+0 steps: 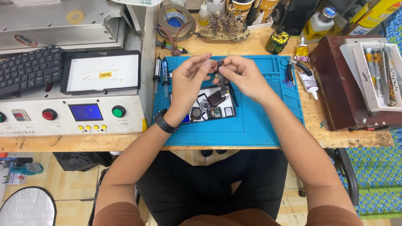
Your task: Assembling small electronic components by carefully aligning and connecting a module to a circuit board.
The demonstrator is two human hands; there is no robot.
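Note:
My left hand (189, 79) and my right hand (242, 74) are raised together over a blue work mat (259, 121). Between their fingertips they pinch a small dark part (218, 67), too small to make out. Below the hands lies a white tray (229, 111) with several small round and square parts and a dark maroon piece (217, 98). A black band sits on my left wrist (166, 122).
A grey machine (71, 113) with a blue screen, red and green buttons stands at left, a keyboard (29, 69) behind it. Tape rolls, bottles and a model ship (222, 27) line the back. Glue tubes (309, 79) and a brown box (339, 88) with tools sit right.

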